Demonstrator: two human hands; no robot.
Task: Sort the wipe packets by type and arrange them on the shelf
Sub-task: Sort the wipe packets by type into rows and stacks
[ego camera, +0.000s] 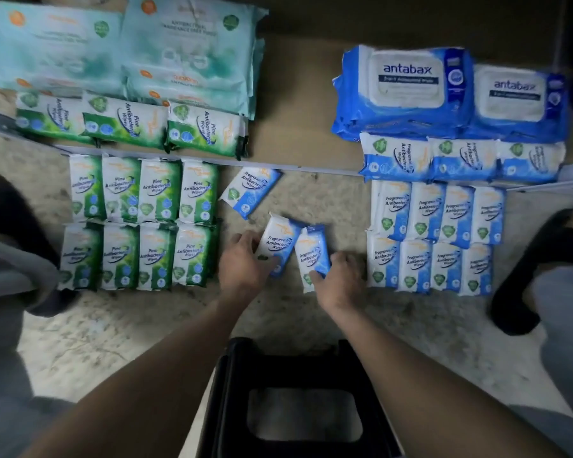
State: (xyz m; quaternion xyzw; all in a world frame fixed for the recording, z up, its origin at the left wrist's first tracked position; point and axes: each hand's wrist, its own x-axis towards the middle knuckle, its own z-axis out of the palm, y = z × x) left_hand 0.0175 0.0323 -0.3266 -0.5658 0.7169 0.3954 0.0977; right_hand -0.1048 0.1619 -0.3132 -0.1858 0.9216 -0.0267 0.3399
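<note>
- Head view: your left hand (242, 262) grips a blue fragrance-free packet (280, 241) on the speckled floor (113, 328), fingers curled round its lower edge.
- Your right hand (341, 279) clasps a second blue packet (313, 252), touching the first at its 3 o'clock.
- A third blue packet (250, 191) lies tilted at 11 o'clock from your hands, free of both.
- Green pine packets (139, 223) fill two rows at 9 o'clock; sorted blue rows (434, 239) stand at 3 o'clock.
- At 12 o'clock the shelf (295, 127) carries teal packs (123, 47) and Antabax packs (411, 90).
</note>
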